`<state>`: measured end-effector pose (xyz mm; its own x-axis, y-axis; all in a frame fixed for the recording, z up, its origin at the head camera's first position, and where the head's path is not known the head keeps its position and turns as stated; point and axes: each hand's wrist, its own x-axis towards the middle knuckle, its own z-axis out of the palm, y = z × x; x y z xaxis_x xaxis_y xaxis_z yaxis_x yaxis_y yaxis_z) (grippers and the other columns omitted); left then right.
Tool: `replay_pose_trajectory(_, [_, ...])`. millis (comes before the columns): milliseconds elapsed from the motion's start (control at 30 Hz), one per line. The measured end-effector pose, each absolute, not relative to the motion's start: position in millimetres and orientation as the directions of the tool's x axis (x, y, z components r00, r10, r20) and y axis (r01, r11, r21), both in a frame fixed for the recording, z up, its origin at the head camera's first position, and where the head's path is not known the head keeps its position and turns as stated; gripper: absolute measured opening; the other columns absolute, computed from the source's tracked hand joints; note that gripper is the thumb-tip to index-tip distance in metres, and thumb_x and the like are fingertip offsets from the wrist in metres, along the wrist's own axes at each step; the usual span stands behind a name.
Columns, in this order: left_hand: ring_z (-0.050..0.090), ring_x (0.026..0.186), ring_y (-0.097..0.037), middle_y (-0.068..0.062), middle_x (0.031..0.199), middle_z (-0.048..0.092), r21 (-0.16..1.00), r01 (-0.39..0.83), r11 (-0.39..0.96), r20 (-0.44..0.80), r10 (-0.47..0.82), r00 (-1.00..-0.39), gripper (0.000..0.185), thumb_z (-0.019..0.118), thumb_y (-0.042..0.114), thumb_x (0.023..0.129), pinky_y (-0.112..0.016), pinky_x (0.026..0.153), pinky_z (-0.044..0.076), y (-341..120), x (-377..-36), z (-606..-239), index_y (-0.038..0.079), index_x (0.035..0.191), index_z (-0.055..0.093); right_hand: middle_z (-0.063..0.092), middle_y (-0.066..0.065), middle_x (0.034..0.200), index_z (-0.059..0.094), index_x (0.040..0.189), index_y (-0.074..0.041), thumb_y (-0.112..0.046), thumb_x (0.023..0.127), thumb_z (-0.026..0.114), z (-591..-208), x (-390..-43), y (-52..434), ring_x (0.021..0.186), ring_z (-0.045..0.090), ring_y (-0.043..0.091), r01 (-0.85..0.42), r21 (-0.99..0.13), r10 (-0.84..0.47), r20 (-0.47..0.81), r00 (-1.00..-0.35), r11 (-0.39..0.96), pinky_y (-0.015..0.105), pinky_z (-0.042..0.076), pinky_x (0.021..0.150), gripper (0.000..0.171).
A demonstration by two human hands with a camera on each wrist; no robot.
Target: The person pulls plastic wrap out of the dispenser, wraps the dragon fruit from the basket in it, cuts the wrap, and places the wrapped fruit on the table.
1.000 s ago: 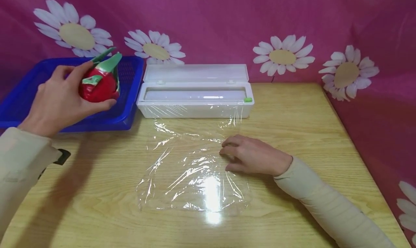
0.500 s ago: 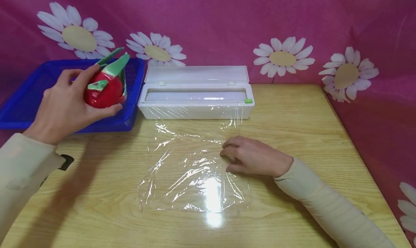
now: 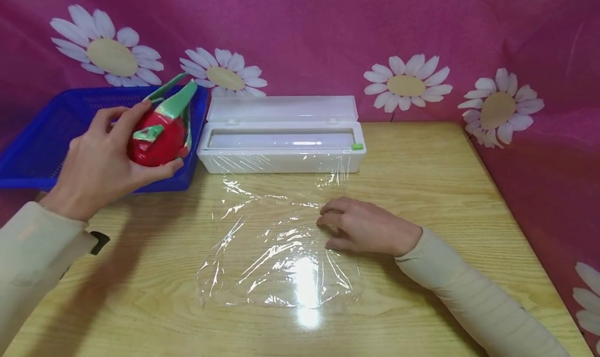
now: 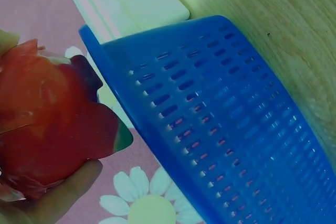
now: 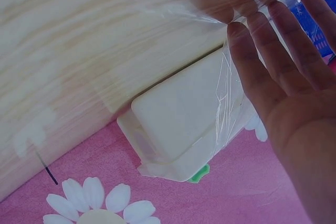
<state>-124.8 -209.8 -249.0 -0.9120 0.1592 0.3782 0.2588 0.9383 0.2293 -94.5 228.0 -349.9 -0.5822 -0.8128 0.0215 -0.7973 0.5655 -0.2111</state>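
My left hand (image 3: 96, 164) grips a red dragon fruit (image 3: 161, 138) with green leafy scales, thumb below and fingers behind it. In the head view the fruit overlaps the right part of a blue plastic basket (image 3: 23, 183); the left wrist view puts the fruit (image 4: 47, 114) beside the basket's rim. A clear sheet of cling film (image 3: 276, 232) runs from a white dispenser box (image 3: 281, 163) toward me over the table. My right hand (image 3: 370, 227) rests at the film's right edge, its fingertips touching it. The right wrist view has these fingers (image 5: 257, 56) extended and slightly bent.
The dispenser's lid (image 3: 281, 108) stands raised at the back, with a film roll (image 3: 281, 140) inside and a green slider (image 3: 357, 146) at the right end. A pink daisy-printed cloth (image 3: 309, 39) hangs behind the wooden table (image 3: 422, 159).
My left hand has carried the dragon fruit a little to the right and toward me over the basket. The right hand and the cling film have stayed in place.
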Motion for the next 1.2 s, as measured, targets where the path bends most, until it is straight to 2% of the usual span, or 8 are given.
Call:
replay_pose_trajectory(267, [0.06, 0.106, -0.057, -0.03, 0.139, 0.051, 0.226, 0.316, 0.921, 0.43, 0.197, -0.881, 0.104, 0.092, 0.044, 0.069, -0.075, 0.082, 0.052, -202, -118, -252, 0.021, 0.158, 0.043, 0.069, 0.01, 0.131, 0.073, 0.124, -0.01, -0.037, 0.089, 0.08, -350, -94, 228, 0.121, 0.066, 0.024, -0.794, -0.209, -0.81, 0.019, -0.586, 0.57, 0.04, 0.058, 0.105, 0.045])
replay_pose_trajectory(500, [0.062, 0.107, -0.055, -0.029, 0.14, 0.053, 0.216, 0.378, 0.9, 0.488, 0.236, -0.84, 0.111, 0.096, 0.041, 0.059, -0.076, 0.083, 0.053, -195, -115, -257, 0.023, 0.156, 0.046, 0.07, 0.01, 0.13, 0.073, 0.124, -0.01, -0.038, 0.089, 0.081, -351, -95, 228, 0.12, 0.067, 0.024, -0.803, -0.202, -0.816, 0.033, -0.577, 0.56, 0.039, 0.058, 0.104, 0.045])
replay_pose_trajectory(700, [0.062, 0.108, -0.054, -0.029, 0.141, 0.053, 0.195, 0.418, 0.887, 0.489, 0.282, -0.826, 0.111, 0.096, 0.039, 0.06, -0.075, 0.084, 0.053, -192, -112, -259, 0.022, 0.157, 0.045, 0.07, 0.01, 0.13, 0.073, 0.124, -0.01, -0.038, 0.089, 0.08, -352, -95, 229, 0.12, 0.066, 0.024, -0.808, -0.199, -0.819, 0.039, -0.572, 0.554, 0.039, 0.058, 0.104, 0.045])
replay_pose_trajectory(800, [0.063, 0.107, -0.053, -0.029, 0.139, 0.054, 0.174, 0.448, 0.877, 0.51, 0.308, -0.803, 0.108, 0.093, 0.044, 0.062, -0.075, 0.082, 0.054, -191, -110, -258, 0.021, 0.156, 0.046, 0.07, 0.01, 0.129, 0.073, 0.124, -0.01, -0.038, 0.089, 0.08, -351, -95, 229, 0.119, 0.067, 0.023, -0.811, -0.197, -0.822, 0.041, -0.568, 0.551, 0.039, 0.058, 0.104, 0.045])
replay_pose_trajectory(900, [0.063, 0.108, -0.052, -0.029, 0.138, 0.054, 0.156, 0.477, 0.865, 0.527, 0.336, -0.781, 0.103, 0.084, 0.064, 0.07, -0.075, 0.081, 0.054, -189, -108, -257, 0.02, 0.155, 0.047, 0.07, 0.01, 0.129, 0.073, 0.124, -0.01, -0.037, 0.089, 0.081, -350, -95, 229, 0.118, 0.067, 0.023, -0.81, -0.201, -0.821, 0.042, -0.57, 0.552, 0.038, 0.059, 0.103, 0.045])
replay_pose_trajectory(1033, [0.062, 0.109, -0.05, -0.03, 0.137, 0.054, 0.138, 0.513, 0.847, 0.538, 0.371, -0.757, 0.101, 0.056, 0.086, 0.079, -0.074, 0.079, 0.055, -186, -106, -257, 0.018, 0.154, 0.047, 0.07, 0.01, 0.129, 0.073, 0.124, -0.01, -0.036, 0.089, 0.081, -350, -95, 229, 0.119, 0.067, 0.024, -0.806, -0.206, -0.818, 0.039, -0.574, 0.555, 0.039, 0.059, 0.103, 0.045])
replay_pose_trajectory(1100, [0.062, 0.11, -0.049, -0.03, 0.137, 0.054, 0.128, 0.527, 0.84, 0.542, 0.386, -0.746, 0.103, 0.045, 0.09, 0.081, -0.073, 0.077, 0.055, -183, -104, -257, 0.017, 0.153, 0.047, 0.07, 0.01, 0.13, 0.073, 0.124, -0.01, -0.036, 0.089, 0.081, -350, -95, 229, 0.119, 0.067, 0.024, -0.804, -0.207, -0.817, 0.037, -0.575, 0.557, 0.039, 0.059, 0.103, 0.045])
replay_pose_trajectory(1200, [0.064, 0.106, -0.05, -0.031, 0.134, 0.055, 0.103, 0.547, 0.831, 0.559, 0.406, -0.723, 0.102, 0.038, 0.09, 0.082, -0.072, 0.075, 0.056, -179, -101, -257, 0.016, 0.152, 0.047, 0.07, 0.01, 0.13, 0.073, 0.124, -0.01, -0.037, 0.089, 0.081, -350, -95, 228, 0.119, 0.067, 0.024, -0.805, -0.207, -0.818, 0.037, -0.574, 0.556, 0.039, 0.059, 0.103, 0.045])
